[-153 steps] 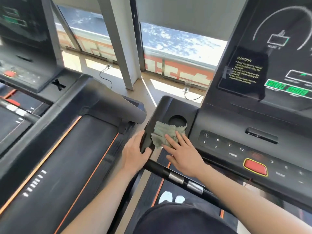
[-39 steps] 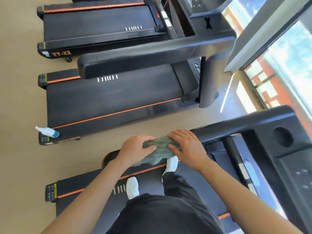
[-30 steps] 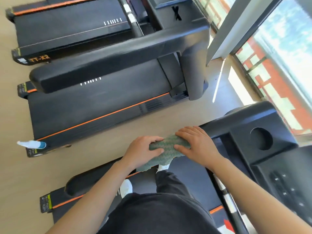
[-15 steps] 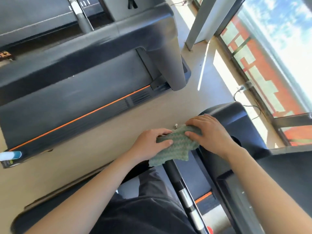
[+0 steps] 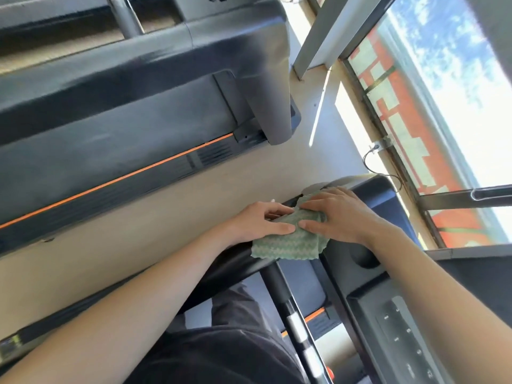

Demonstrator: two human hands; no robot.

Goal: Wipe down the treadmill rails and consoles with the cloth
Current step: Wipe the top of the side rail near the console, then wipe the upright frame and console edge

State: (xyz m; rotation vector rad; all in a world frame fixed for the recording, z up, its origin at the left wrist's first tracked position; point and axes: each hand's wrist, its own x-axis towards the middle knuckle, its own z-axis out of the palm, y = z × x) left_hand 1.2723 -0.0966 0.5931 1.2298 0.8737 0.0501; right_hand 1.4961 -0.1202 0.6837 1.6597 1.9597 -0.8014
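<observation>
A green waffle-weave cloth lies draped over the front end of the black left rail of the treadmill I stand on, where the rail meets the console's corner. My left hand grips the cloth's left side, thumb on top and fingers curled over the rail's far edge. My right hand holds the cloth's right side, thumb pressed on it and fingers curled over the top. The console's button panel and round cup holder show at lower right.
A neighbouring treadmill with an orange-striped deck and thick dark rail fills the upper left. Beige floor runs between the machines. A black crossbar with silver grip sensors sits below the cloth. A window spans the right.
Both hands have slid the cloth forward along the rail from its rear part to the console corner. The view has swung forward with them.
</observation>
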